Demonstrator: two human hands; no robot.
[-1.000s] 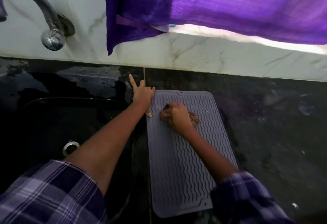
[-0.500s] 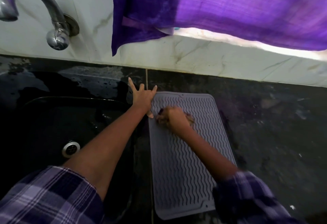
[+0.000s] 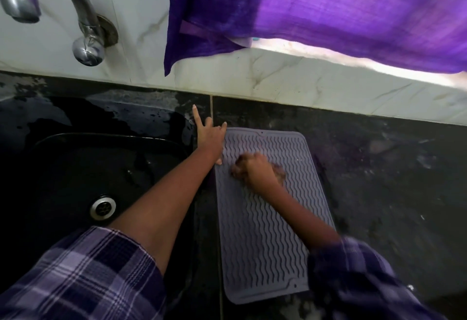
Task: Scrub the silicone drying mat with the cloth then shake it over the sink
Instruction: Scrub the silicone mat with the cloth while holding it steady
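Silicone drying mat [image 3: 267, 239] is lying flat on the dark counter [image 3: 379, 180], just right of the black sink [image 3: 75, 168], long side running away from the camera, far edge close to the white marble backsplash [image 3: 278, 84]. Grey, wavy ribs facing up.

Left hand [image 3: 211, 140] is resting at the mat's far-left corner, fingers straight and spread apart, index pointing toward the wall, thumb touching the mat's left edge.

Right hand [image 3: 255, 172] is sitting on the upper middle of the mat, fingers curled tight around a small brownish cloth [image 3: 279, 172]; only a bit of it is poking out on the right side of the fist. Hand is motion-blurred, so finer finger detail is not readable.

Both forearms are coming out of purple plaid sleeves [image 3: 83, 276].

Chrome tap [image 3: 75, 21] is mounted on the backsplash above the sink, drain [image 3: 103, 207] is showing in the basin. Purple fabric [image 3: 316, 9] is hanging over the ledge above the mat.
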